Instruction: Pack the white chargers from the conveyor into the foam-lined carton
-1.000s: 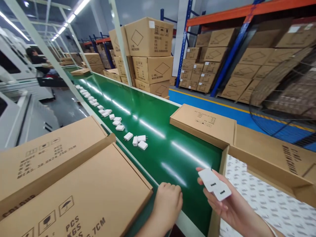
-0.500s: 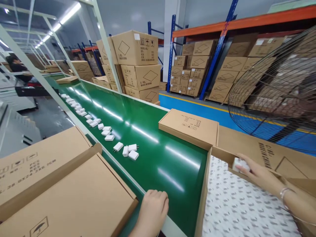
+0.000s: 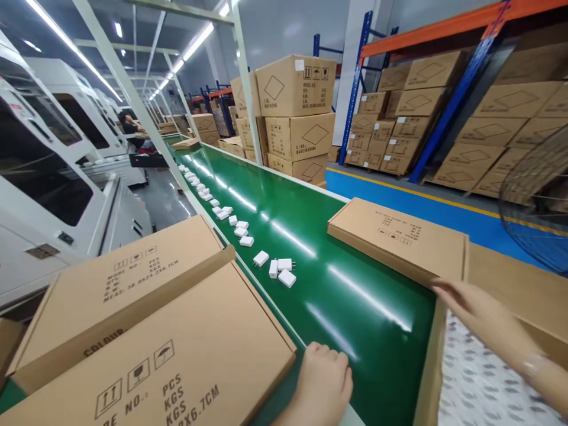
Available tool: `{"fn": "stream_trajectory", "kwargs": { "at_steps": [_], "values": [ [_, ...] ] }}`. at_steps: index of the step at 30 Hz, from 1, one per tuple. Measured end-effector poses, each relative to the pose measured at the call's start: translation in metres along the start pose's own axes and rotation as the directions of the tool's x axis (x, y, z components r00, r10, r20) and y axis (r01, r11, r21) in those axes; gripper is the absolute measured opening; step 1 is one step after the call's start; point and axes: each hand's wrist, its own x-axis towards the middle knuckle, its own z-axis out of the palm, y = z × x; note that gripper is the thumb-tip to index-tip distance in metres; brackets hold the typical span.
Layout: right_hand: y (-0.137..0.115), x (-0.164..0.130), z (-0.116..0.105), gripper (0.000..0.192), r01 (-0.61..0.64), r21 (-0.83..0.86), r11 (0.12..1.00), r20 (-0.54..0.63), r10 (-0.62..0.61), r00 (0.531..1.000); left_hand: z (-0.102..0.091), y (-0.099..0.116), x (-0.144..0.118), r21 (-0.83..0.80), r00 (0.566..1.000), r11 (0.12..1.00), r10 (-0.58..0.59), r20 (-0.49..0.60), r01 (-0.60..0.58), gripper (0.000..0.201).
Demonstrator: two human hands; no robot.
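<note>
My left hand (image 3: 323, 380) rests curled on the near edge of the green conveyor belt (image 3: 310, 260), holding nothing. My right hand (image 3: 481, 316) reaches over the far corner of an open cardboard box (image 3: 428, 367) lined with patterned white paper (image 3: 479, 387); its fingers are spread and nothing shows in it. White chargers (image 3: 279, 269) lie in a long row on the belt, the nearest three clustered ahead of my left hand.
Flat cardboard boxes (image 3: 146, 331) are stacked at the left of the belt, and another flat box (image 3: 399, 236) lies at its right edge. Stacked cartons (image 3: 297, 118) and warehouse racks stand behind. A fan (image 3: 539, 207) is at right. White machines (image 3: 44, 177) line the left; a person (image 3: 131, 123) works far off.
My right hand carried two white chargers from above the belt into the box and now shows none. The view swung back to the left. My left hand stayed on the belt's edge.
</note>
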Motion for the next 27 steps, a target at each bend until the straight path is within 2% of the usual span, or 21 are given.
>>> {"fn": "stream_trajectory", "kwargs": {
  "at_steps": [1,2,5,7,9,11,13,17,21,27],
  "values": [
    [-0.037,0.009,0.015,0.033,0.081,-0.063,0.995,0.054,-0.078,0.996,0.001,0.000,0.000,0.003,1.000,1.000,-0.001,0.003,0.001,0.012],
    [-0.074,0.019,0.033,0.029,0.161,-0.058,0.985,0.119,-0.153,0.981,0.003,-0.001,0.000,0.006,1.000,1.000,0.002,0.007,-0.002,0.011],
    [-0.170,0.040,0.096,0.024,0.306,-0.083,0.949,0.262,-0.275,0.925,0.008,-0.003,0.000,0.023,1.000,1.000,0.019,0.018,-0.020,0.010],
    [-0.212,0.048,0.135,0.023,0.362,-0.107,0.926,0.307,-0.315,0.898,0.010,-0.004,0.001,0.037,0.999,0.998,0.042,0.028,-0.043,0.011],
    [-0.236,0.052,0.164,0.026,0.395,-0.138,0.908,0.334,-0.333,0.882,0.012,-0.004,0.002,0.056,0.997,0.996,0.067,0.038,-0.069,0.014],
    [-0.245,0.054,0.182,0.029,0.412,-0.162,0.897,0.355,-0.336,0.872,0.013,-0.004,0.004,0.077,0.995,0.993,0.084,0.045,-0.088,0.016],
    [-0.244,0.056,0.189,0.035,0.420,-0.162,0.893,0.382,-0.336,0.861,0.015,-0.003,0.006,0.093,0.996,0.992,0.082,0.035,-0.085,0.017],
    [-0.230,0.070,0.181,0.046,0.400,-0.069,0.914,0.427,-0.335,0.840,0.017,0.000,0.008,0.096,0.998,0.994,0.056,0.036,-0.059,0.017],
    [-0.217,0.085,0.177,0.052,0.392,0.092,0.915,0.351,-0.398,0.848,0.016,-0.001,0.007,0.091,0.995,0.994,0.059,0.078,-0.066,0.019],
    [-0.199,0.088,0.199,0.039,0.407,0.242,0.881,0.324,-0.469,0.822,0.012,-0.001,0.007,0.104,0.991,0.992,0.051,0.126,-0.065,0.021]
  ]
}}
